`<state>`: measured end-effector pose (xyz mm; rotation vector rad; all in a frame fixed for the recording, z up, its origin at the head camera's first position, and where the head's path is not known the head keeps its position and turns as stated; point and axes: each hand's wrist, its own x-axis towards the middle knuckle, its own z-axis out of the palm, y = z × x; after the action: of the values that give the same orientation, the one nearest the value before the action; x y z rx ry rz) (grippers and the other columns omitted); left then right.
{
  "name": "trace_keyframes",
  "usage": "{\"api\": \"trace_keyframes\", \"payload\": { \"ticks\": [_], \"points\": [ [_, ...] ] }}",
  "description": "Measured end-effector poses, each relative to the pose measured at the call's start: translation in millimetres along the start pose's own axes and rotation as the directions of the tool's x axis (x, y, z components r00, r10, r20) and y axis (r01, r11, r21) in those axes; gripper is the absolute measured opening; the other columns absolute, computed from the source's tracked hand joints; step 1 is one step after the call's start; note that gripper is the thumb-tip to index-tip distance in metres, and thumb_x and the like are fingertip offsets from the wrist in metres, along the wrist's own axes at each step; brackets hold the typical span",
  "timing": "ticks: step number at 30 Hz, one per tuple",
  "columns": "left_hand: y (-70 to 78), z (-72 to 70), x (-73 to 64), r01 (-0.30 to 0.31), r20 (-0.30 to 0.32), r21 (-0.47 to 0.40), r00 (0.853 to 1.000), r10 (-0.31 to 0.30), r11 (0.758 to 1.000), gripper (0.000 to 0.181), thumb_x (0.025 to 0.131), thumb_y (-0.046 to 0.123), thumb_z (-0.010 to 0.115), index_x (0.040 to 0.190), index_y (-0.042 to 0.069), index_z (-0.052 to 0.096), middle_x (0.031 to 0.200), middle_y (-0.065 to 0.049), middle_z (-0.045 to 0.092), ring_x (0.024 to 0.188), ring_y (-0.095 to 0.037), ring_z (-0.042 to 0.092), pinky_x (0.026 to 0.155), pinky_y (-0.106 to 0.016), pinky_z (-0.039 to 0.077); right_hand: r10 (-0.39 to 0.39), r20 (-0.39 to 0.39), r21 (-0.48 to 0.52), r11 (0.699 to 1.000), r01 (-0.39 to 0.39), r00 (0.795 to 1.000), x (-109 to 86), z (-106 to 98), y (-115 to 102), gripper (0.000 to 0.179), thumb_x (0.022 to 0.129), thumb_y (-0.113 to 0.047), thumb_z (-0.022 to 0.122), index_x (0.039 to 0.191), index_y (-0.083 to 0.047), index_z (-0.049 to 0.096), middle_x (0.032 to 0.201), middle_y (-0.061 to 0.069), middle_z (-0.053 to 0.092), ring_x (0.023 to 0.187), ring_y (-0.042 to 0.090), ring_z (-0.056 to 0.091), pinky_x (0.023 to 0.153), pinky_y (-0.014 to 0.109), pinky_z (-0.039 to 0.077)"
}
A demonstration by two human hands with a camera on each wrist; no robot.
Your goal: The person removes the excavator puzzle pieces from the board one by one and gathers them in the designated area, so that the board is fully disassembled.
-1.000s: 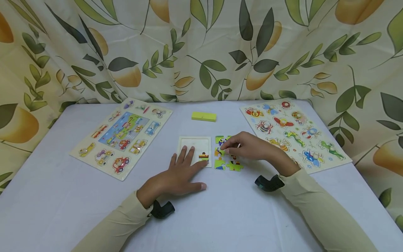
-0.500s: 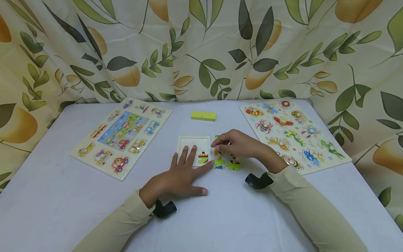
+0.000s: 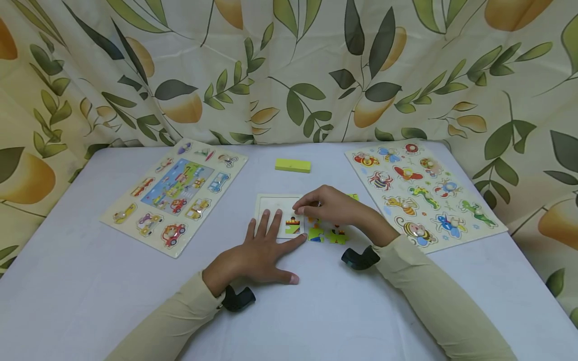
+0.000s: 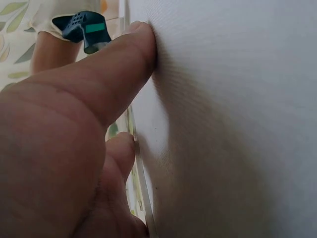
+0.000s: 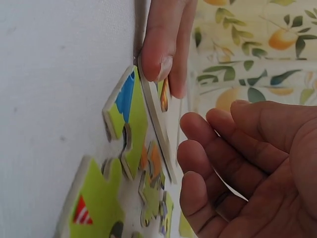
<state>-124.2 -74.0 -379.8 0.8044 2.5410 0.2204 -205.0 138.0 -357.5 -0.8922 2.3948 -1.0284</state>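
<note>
My left hand (image 3: 259, 253) lies spread, fingers straight, its fingertips over a small white puzzle tray (image 3: 262, 201) and its thumb on the tablecloth. One jigsaw piece (image 3: 292, 228) with a red and yellow picture sits in the tray's lower right corner. My right hand (image 3: 331, 204) hovers at the tray's right side, fingers bent with the tips close together. In the right wrist view the curled fingers (image 5: 194, 191) and thumb show no piece, but I cannot tell whether the hidden fingertips pinch one. Several green jigsaw pieces (image 3: 315, 233) lie right of the tray, partly under this hand.
A yellow-green block (image 3: 292, 166) lies behind the tray. To the left is a vehicle picture board (image 3: 215, 196), to the right an insect picture board (image 3: 408, 188). A leaf-patterned curtain (image 3: 289, 70) hangs behind the table. Each wrist wears a black device (image 3: 360, 258).
My right hand has moved left from above the loose pieces to the tray's right edge, uncovering a green piece behind it. The left hand has shifted slightly right on the tray.
</note>
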Motion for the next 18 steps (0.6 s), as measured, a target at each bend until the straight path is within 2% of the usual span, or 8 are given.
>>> {"api": "trace_keyframes", "payload": {
  "ticks": [6,13,18],
  "points": [
    [1.2,-0.9,-0.1,0.009,0.002,0.008,1.0,-0.009,1.0,0.085,0.081,0.071,0.059,0.153,0.041,0.026,0.159,-0.019,-0.015,0.14,-0.045,-0.021,0.107,-0.066,-0.005,0.027,0.012,0.017,0.999,-0.027,1.0,5.4,5.5,-2.1,0.023,0.097,-0.01,0.058,0.115,-0.003,0.071,0.101,0.003,0.071,0.079,0.017,0.057,0.072,0.03,0.047],
    [0.7,0.1,-0.3,0.001,-0.002,0.015,1.0,-0.001,1.0,0.085,0.081,0.071,0.059,0.153,0.041,0.024,0.16,-0.015,-0.015,0.14,-0.045,-0.022,0.107,-0.066,-0.006,0.078,0.031,0.021,0.997,-0.079,0.996,7.1,7.8,-5.3,0.024,0.098,-0.013,0.058,0.117,-0.004,0.069,0.101,0.001,0.07,0.082,0.017,0.057,0.074,0.032,0.047],
    [0.1,0.8,0.0,0.001,-0.005,0.019,1.0,-0.001,1.0,0.085,0.081,0.072,0.059,0.153,0.042,0.024,0.16,-0.014,-0.015,0.14,-0.046,-0.022,0.107,-0.066,-0.005,0.083,0.037,0.022,0.996,-0.084,0.996,8.0,8.8,-5.3,0.025,0.098,-0.013,0.057,0.118,-0.004,0.069,0.104,0.001,0.07,0.086,0.016,0.058,0.077,0.032,0.047]
  ]
}}
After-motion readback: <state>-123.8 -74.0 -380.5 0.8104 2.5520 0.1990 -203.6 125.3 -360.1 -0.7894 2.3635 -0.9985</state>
